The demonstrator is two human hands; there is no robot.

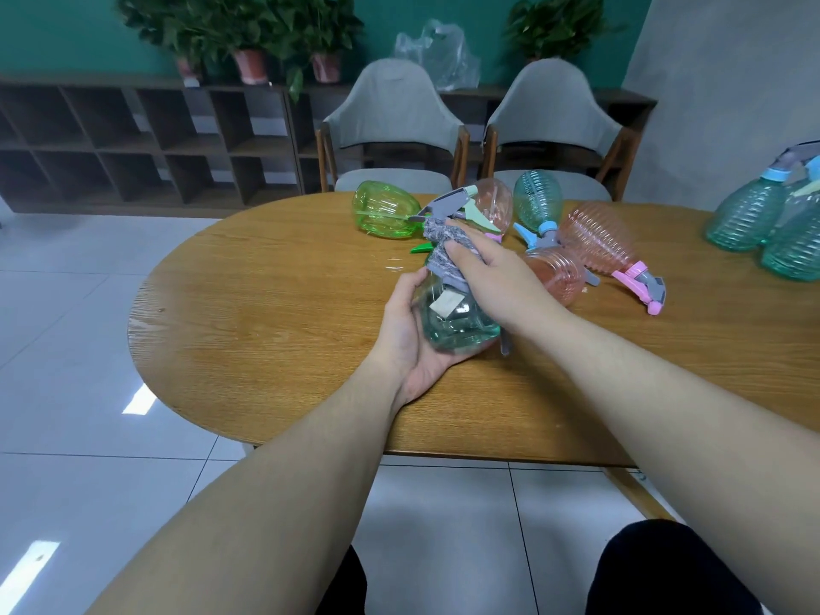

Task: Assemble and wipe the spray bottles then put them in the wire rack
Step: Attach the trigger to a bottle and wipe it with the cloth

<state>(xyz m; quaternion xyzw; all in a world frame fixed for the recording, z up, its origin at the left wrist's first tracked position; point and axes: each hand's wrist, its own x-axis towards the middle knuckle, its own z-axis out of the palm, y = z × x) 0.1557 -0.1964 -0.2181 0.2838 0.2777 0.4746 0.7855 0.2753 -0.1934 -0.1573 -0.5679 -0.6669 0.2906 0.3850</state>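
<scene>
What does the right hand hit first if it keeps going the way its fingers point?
Likely the grey spray head just beyond the cloth that the right hand grips, then the pink bottle lying behind it; depth is unclear.

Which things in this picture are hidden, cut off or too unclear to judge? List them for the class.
- Head view: the neck of the teal bottle is hidden by the grey cloth and right hand.
- Left hand: its fingers are behind the bottle.
- Bottles at far right: cut off by the frame edge.
- Wire rack: not visible.
- Bottle's white label: too small to read.
</scene>
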